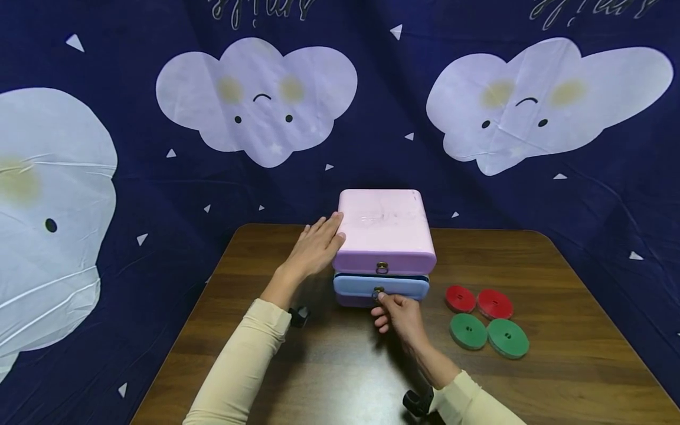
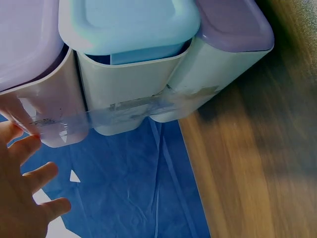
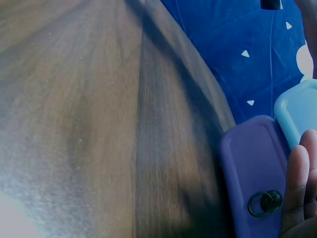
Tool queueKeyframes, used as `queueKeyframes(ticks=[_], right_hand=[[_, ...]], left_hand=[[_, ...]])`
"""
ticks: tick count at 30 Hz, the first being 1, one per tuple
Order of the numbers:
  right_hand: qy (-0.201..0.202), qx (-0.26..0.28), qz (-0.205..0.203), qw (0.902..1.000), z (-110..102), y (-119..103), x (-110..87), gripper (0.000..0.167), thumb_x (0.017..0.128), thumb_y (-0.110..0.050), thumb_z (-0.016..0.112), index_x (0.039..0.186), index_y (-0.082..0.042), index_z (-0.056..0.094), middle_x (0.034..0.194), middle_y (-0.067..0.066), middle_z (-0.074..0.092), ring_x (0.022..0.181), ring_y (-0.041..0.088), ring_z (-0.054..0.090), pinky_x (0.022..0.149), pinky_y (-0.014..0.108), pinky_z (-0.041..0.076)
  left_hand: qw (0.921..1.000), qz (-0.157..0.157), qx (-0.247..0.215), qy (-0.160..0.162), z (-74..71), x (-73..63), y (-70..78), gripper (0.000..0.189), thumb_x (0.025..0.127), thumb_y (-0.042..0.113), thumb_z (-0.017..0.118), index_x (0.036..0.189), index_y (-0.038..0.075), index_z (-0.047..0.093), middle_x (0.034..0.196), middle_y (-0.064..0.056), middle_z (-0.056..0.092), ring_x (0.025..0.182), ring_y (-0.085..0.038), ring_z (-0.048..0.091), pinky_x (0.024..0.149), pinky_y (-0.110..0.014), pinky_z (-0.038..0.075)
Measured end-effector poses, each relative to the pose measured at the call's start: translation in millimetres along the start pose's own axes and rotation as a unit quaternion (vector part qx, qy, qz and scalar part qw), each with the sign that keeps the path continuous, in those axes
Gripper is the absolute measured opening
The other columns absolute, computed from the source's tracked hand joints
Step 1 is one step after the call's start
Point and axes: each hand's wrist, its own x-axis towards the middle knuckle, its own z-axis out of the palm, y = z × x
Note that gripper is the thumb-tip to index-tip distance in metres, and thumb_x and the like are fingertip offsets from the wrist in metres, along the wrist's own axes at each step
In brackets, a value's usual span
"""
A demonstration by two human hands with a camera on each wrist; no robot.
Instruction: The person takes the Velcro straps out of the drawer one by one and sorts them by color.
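A stack of small drawers stands on the table, with a pink-topped case (image 1: 382, 221) uppermost. My left hand (image 1: 317, 245) lies against that case's left side, fingers extended. The blue drawer (image 1: 350, 287) in the middle juts forward a little; a dark gap shows along its edge in the left wrist view. At its front, my right hand (image 1: 402, 319) pinches the metal ring pull (image 1: 378, 293) between thumb and finger. The lowest purple drawer (image 3: 247, 163) sits flush, its own ring pull (image 3: 264, 203) visible in the right wrist view.
Right of the stack lie two red discs (image 1: 495, 304) and two green discs (image 1: 508, 338), flat on the wooden table (image 1: 329, 378). Behind the table hangs a dark blue cloth (image 1: 382, 147) with printed clouds. Clear tape (image 2: 104, 118) runs along the drawer cases' side.
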Motion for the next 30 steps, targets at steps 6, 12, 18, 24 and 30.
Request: queueKeyframes(ticks=[6, 12, 18, 24, 30], right_hand=[[0.006, -0.001, 0.006, 1.0, -1.5, -0.5, 4.0, 0.036, 0.093, -0.024, 0.058, 0.098, 0.011, 0.064, 0.062, 0.002, 0.069, 0.045, 0.009, 0.059, 0.042, 0.026, 0.05], [0.006, 0.001, 0.005, 1.0, -3.4, -1.7, 6.4, 0.038, 0.092, -0.026, 0.06, 0.099, 0.012, 0.063, 0.062, 0.002, 0.069, 0.046, 0.009, 0.06, 0.043, 0.025, 0.05], [0.012, 0.0, -0.002, 0.9999, -4.1, -3.8, 9.4, 0.036, 0.092, -0.025, 0.061, 0.096, 0.01, 0.064, 0.061, 0.001, 0.069, 0.045, 0.009, 0.06, 0.042, 0.026, 0.05], [0.01, 0.0, 0.002, 0.9999, -7.0, -1.4, 9.6, 0.04, 0.091, -0.026, 0.061, 0.099, 0.013, 0.063, 0.059, 0.0, 0.068, 0.043, 0.009, 0.059, 0.041, 0.026, 0.05], [0.021, -0.002, 0.003, 0.9998, -14.1, 3.7, 6.3, 0.042, 0.093, -0.029, 0.058, 0.104, 0.011, 0.063, 0.06, -0.001, 0.068, 0.044, 0.009, 0.059, 0.042, 0.026, 0.05]], left_hand=[[1.0, 0.003, 0.001, 0.002, 2.1, -0.1, 1.7, 0.057, 0.1, 0.05, 0.022, 0.152, 0.028, 0.015, 0.159, 0.006, 0.017, 0.148, -0.023, 0.015, 0.119, -0.053, 0.006], [1.0, 0.005, 0.008, 0.002, 2.3, 0.0, 3.1, 0.057, 0.1, 0.049, 0.022, 0.152, 0.027, 0.016, 0.159, 0.006, 0.017, 0.148, -0.023, 0.016, 0.119, -0.052, 0.006], [1.0, 0.003, 0.008, -0.001, 1.5, -0.4, 4.6, 0.056, 0.1, 0.049, 0.022, 0.152, 0.028, 0.016, 0.159, 0.008, 0.017, 0.148, -0.021, 0.015, 0.12, -0.051, 0.005], [1.0, 0.004, 0.007, 0.005, 2.0, -0.2, 3.9, 0.057, 0.1, 0.049, 0.022, 0.152, 0.027, 0.015, 0.159, 0.006, 0.017, 0.148, -0.021, 0.015, 0.12, -0.051, 0.005], [1.0, 0.001, 0.0, 0.007, 0.9, -0.6, 1.1, 0.057, 0.101, 0.048, 0.022, 0.152, 0.026, 0.015, 0.159, 0.005, 0.017, 0.148, -0.022, 0.015, 0.12, -0.051, 0.005]])
